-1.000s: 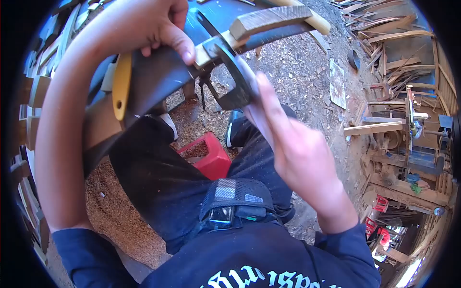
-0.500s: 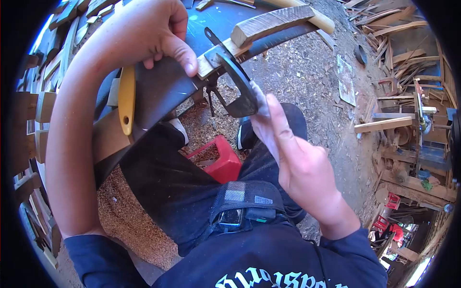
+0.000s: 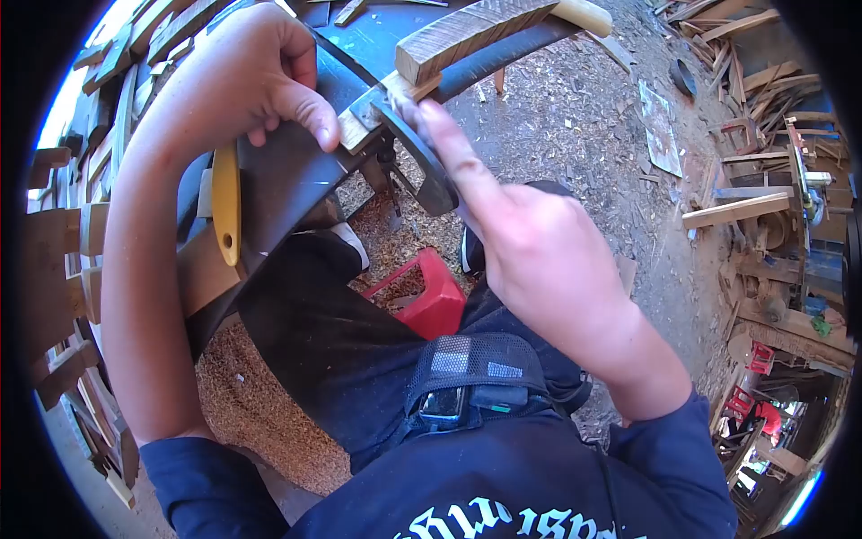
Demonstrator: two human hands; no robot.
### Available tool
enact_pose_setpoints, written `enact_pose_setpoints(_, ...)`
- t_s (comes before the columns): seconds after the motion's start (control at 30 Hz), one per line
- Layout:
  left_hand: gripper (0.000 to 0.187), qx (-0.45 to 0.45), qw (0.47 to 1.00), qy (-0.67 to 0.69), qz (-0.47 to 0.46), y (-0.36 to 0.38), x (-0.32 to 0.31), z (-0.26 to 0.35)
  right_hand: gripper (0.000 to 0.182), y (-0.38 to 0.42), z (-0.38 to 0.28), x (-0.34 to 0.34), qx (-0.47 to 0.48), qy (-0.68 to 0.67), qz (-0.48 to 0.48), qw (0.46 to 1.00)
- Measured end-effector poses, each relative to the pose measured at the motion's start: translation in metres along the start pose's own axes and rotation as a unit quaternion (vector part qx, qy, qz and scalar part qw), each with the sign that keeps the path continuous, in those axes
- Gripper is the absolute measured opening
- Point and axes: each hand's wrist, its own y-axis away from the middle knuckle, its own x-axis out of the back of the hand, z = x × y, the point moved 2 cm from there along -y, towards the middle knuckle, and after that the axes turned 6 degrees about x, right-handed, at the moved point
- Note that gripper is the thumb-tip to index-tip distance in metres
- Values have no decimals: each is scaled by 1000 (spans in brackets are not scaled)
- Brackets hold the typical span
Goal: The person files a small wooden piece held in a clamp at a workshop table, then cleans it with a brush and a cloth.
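My right hand (image 3: 530, 225) is closed, index finger stretched forward, around the pale end of a narrow dark blade (image 3: 346, 58) whose exact kind I cannot make out. This blade lies across a small light wood piece (image 3: 359, 133) at the bench edge. A dark metal C-clamp (image 3: 422, 162) grips that piece to the bench. My left hand (image 3: 287, 81) rests on the far side, its thumb at the left end of the wood piece and its fingers partly curled, apart from the thumb. Just beyond the clamp sits a thicker curved wood block (image 3: 467, 40).
On the dark bench (image 3: 296, 180), a yellow-handled tool (image 3: 227, 207) lies beside a flat board (image 3: 206, 269). Below, a red plastic stool (image 3: 435, 292) stands among wood shavings. Stacked lumber (image 3: 144, 54) lines the left; more scrap wood (image 3: 754, 90) lies to the right.
My right hand has pushed forward and to the left, carrying the blade farther across the wood piece. My left hand stays by the wood. The whole view has shifted slightly.
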Motion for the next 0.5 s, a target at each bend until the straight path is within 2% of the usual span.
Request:
enact_pose_setpoints(0.23, 51, 3, 1000, 2, 21, 5, 0, 0, 66, 24, -13, 38, -16, 64, -116, 991)
enact_pose_setpoints(0.27, 35, 32, 998, -43, 17, 7, 1, 4, 66, 20, -18, 41, -22, 66, -118, 991)
enact_pose_setpoints(0.33, 47, 65, 996, -43, -43, 10, 16, 19, 66, 19, -16, 40, -23, 61, -113, 991)
enact_pose_setpoints(0.4, 52, 65, 996, -52, -42, 13, 13, 20, 67, 24, -8, 34, -14, 50, -108, 993)
enact_pose_setpoints(0.5, 55, 53, 996, -60, -30, 16, 12, 21, 68, 51, 6, 12, -3, -28, -41, 999)
